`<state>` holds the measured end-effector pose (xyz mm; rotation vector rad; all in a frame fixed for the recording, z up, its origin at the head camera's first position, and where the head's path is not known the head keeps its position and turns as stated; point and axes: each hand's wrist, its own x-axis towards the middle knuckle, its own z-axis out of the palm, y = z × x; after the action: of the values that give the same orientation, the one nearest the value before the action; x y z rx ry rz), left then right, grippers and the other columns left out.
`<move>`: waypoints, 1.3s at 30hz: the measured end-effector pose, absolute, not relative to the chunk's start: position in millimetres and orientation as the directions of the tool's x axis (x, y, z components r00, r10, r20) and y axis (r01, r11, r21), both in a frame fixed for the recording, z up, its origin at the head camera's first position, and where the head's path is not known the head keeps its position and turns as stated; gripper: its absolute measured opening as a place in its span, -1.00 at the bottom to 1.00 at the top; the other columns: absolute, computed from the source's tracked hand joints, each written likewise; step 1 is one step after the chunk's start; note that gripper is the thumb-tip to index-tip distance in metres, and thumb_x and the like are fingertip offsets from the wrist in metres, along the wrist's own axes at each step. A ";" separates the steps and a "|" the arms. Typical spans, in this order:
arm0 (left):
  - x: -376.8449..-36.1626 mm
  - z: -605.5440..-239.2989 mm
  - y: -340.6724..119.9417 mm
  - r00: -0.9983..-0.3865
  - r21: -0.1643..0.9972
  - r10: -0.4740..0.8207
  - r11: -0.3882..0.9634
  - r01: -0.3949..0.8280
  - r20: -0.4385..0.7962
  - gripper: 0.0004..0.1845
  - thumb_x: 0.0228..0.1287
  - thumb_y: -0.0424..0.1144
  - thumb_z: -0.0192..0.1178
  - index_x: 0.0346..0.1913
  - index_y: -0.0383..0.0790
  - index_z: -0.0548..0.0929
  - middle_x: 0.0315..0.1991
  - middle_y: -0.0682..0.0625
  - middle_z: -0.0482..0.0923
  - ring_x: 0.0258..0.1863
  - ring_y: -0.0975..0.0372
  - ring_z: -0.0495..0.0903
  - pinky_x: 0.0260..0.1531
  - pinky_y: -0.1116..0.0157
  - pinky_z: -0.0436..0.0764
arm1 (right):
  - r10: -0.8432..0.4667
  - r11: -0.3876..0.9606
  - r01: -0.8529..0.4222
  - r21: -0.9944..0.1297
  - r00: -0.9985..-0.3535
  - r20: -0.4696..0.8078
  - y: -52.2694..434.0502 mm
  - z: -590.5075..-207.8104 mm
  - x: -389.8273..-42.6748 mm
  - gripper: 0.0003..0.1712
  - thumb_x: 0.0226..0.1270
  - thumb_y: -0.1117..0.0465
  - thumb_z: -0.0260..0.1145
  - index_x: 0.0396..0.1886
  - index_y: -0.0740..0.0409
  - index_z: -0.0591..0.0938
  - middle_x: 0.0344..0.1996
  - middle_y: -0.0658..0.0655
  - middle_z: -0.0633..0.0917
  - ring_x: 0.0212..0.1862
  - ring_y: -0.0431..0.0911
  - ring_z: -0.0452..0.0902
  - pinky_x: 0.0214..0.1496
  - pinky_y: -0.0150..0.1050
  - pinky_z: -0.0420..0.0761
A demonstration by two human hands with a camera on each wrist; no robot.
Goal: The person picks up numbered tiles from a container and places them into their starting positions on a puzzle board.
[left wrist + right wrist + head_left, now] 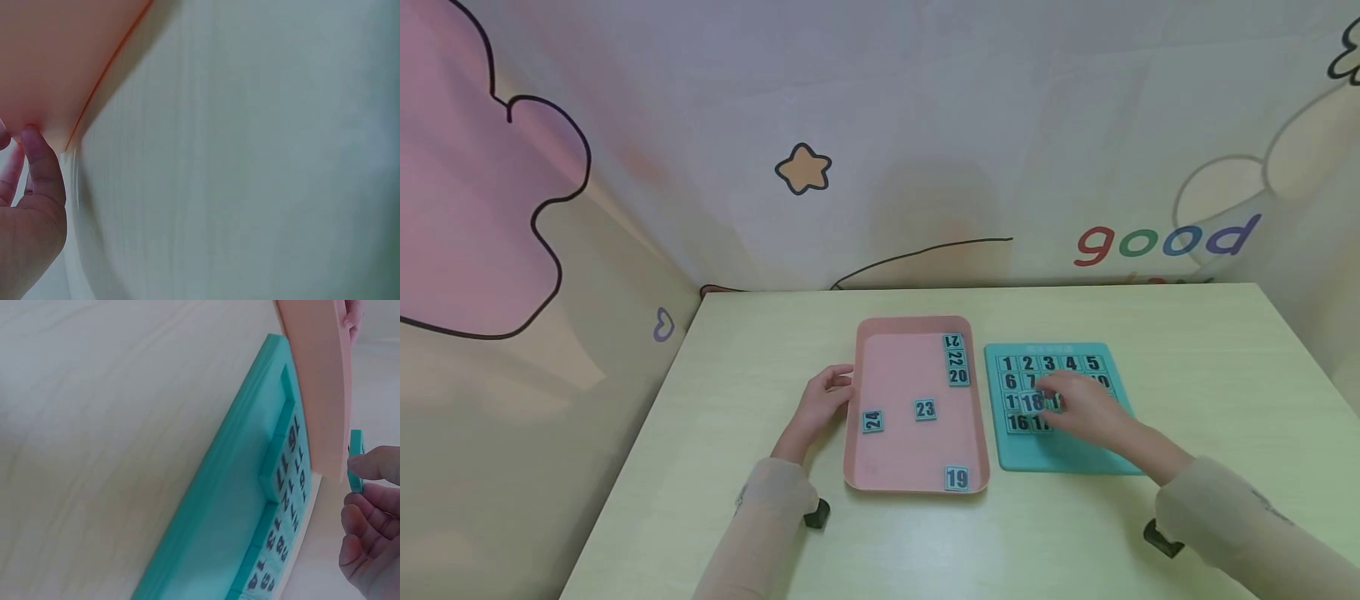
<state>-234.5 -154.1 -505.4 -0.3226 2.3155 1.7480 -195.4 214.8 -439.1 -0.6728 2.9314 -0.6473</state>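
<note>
A teal number board (1075, 462) lies right of a pink tray (910, 342) on the table. My right hand (1075, 408) hovers over the board's middle rows and pinches a teal tile marked 18 (1032, 402). In the right wrist view the tile (355, 459) sits edge-on between thumb and fingers, just above the board (237, 512). Numbers 1 to 5, 6, 7, 16 and 17 show on the board; my hand hides the others. My left hand (826, 398) holds the tray's left rim, with a fingertip (37, 162) against the tray's edge (56, 62).
Loose tiles lie in the tray: 21, 22 and 20 (957, 360) stacked at the far right corner, 23 (925, 409) and 24 (872, 421) in the middle, 19 (957, 477) at the near right corner. A printed curtain wall stands behind the pale wooden table (1187, 333).
</note>
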 end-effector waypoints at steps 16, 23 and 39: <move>-233.5 -502.7 -153.2 -0.950 0.908 -0.046 0.283 -0.309 -0.309 -0.61 0.14 -0.31 0.10 0.07 -0.13 0.45 -0.08 -0.11 0.46 -0.17 0.15 0.46 -0.17 0.33 0.51 | -0.391 0.846 -0.352 -0.401 -0.920 -0.016 250.0 -459.6 -193.7 -0.63 -0.06 0.28 0.31 -0.19 0.34 0.57 -0.36 0.15 0.61 -0.30 -0.04 0.48 -0.24 -0.10 0.53; -233.8 -504.0 -154.2 -0.956 0.917 -0.035 0.274 -0.291 -0.293 -0.61 0.14 -0.32 0.09 0.08 -0.16 0.44 -0.11 -0.12 0.46 -0.24 0.19 0.47 -0.28 0.41 0.50 | -0.398 0.851 -0.362 -0.380 -0.917 -0.016 257.0 -466.2 -190.1 -0.62 -0.09 0.30 0.31 -0.20 0.38 0.57 -0.33 0.20 0.62 -0.25 0.02 0.51 -0.16 -0.04 0.52; -234.2 -502.9 -154.3 -0.952 0.907 -0.041 0.293 -0.302 -0.304 -0.61 0.13 -0.31 0.10 0.07 -0.13 0.45 -0.11 -0.10 0.46 -0.19 0.17 0.46 -0.21 0.36 0.51 | -0.375 0.889 -0.340 -0.307 -0.925 -0.061 253.3 -474.2 -186.9 -0.65 -0.06 0.23 0.33 -0.22 0.30 0.60 -0.43 0.06 0.59 -0.36 -0.12 0.46 -0.25 -0.11 0.52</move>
<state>-234.2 -154.3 -502.9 -0.3168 2.3377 1.7169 -186.9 253.3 -474.2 -0.5580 2.9377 -0.4450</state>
